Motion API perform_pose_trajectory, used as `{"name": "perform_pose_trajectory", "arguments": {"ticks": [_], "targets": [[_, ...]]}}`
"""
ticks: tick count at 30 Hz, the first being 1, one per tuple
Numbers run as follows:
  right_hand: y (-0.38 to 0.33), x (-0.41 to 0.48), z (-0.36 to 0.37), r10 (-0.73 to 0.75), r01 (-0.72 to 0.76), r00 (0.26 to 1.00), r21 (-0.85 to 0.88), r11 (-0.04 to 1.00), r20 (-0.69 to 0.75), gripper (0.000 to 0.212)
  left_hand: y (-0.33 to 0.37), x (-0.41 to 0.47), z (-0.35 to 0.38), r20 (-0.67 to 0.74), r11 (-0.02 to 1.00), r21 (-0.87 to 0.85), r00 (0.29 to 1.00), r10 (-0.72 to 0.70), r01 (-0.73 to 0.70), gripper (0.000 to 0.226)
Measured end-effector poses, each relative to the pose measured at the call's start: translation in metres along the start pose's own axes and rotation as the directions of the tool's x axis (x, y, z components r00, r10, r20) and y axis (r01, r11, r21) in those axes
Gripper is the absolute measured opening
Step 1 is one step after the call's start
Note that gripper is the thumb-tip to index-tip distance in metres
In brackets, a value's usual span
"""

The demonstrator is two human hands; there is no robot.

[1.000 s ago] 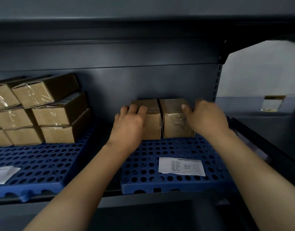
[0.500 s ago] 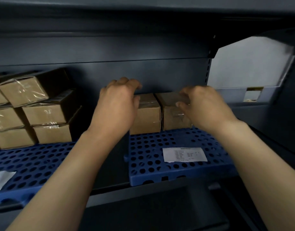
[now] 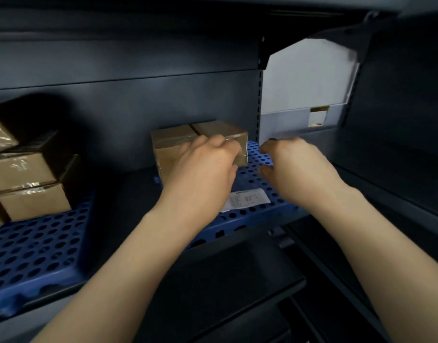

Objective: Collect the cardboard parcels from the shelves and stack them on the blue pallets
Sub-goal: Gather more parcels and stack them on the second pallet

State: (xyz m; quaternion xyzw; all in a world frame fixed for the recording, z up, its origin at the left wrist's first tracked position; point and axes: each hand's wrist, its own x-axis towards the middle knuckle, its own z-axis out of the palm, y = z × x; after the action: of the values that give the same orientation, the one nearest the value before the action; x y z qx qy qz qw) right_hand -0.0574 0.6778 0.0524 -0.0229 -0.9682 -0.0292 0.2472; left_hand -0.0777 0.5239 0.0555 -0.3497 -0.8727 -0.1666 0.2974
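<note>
Clutching parcels (image 3: 174, 138), left grip (image 3: 205, 169), right grip (image 3: 297, 169) just beside

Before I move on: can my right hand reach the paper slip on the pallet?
Probably yes: the paper slip lies flat on the blue pallet beside the empty right hand; the left hand grips a cardboard parcel.

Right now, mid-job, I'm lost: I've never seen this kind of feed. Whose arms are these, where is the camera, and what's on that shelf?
No machine here: these are a person's two bare hands, filmed by one head-worn camera looking forward and down. On the dark shelf, two cardboard parcels stand side by side on a blue pallet, a paper slip in front. The left hand curls on their front; the right hand is beside them, too blurred to judge. More parcels are stacked on another pallet at left.
</note>
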Motion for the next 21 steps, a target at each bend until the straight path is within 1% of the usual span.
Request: {"name": "perform_pose_trajectory", "arguments": {"ticks": [3, 5, 8, 11, 14, 17, 19, 21], "targets": [[0.018, -0.025, -0.015, 0.011, -0.01, 0.999, -0.034, 0.999, 0.031, 0.027, 0.03, -0.003, 0.003, 0.001, 0.997, 0.025, 0.997, 0.078, -0.078, 0.017], [0.036, -0.05, -0.025, 0.044, -0.041, 0.998, -0.055, 0.998, 0.051, 0.025, 0.058, -0.004, 0.007, 0.014, 0.989, 0.018, 0.989, 0.146, -0.146, 0.016], [0.072, -0.099, -0.046, 0.136, -0.128, 0.987, -0.087, 0.988, 0.082, 0.018, 0.113, -0.008, 0.015, 0.036, 0.971, -0.019, 0.97, 0.239, -0.238, 0.016], [0.108, -0.155, -0.071, 0.255, -0.239, 0.961, -0.139, 0.961, 0.111, 0.025, 0.177, -0.017, 0.022, 0.062, 0.939, -0.114, 0.941, 0.332, -0.324, 0.02], [0.142, -0.21, -0.091, 0.369, -0.344, 0.921, -0.184, 0.921, 0.123, 0.034, 0.236, -0.027, 0.03, 0.056, 0.893, -0.189, 0.904, 0.424, -0.407, 0.021], [0.17, -0.265, -0.108, 0.485, -0.449, 0.865, -0.233, 0.862, 0.128, 0.032, 0.292, -0.039, 0.038, 0.079, 0.829, -0.248, 0.842, 0.534, -0.502, 0.018], [0.187, -0.3, -0.122, 0.577, -0.534, 0.808, -0.263, 0.804, 0.122, 0.03, 0.328, -0.044, 0.041, 0.051, 0.777, -0.297, 0.803, 0.594, -0.556, 0.017], [0.2, -0.336, -0.141, 0.673, -0.623, 0.733, -0.302, 0.722, 0.097, 0.033, 0.366, -0.048, 0.037, 0.025, 0.712, -0.356, 0.755, 0.655, -0.605, 0.015]]}}
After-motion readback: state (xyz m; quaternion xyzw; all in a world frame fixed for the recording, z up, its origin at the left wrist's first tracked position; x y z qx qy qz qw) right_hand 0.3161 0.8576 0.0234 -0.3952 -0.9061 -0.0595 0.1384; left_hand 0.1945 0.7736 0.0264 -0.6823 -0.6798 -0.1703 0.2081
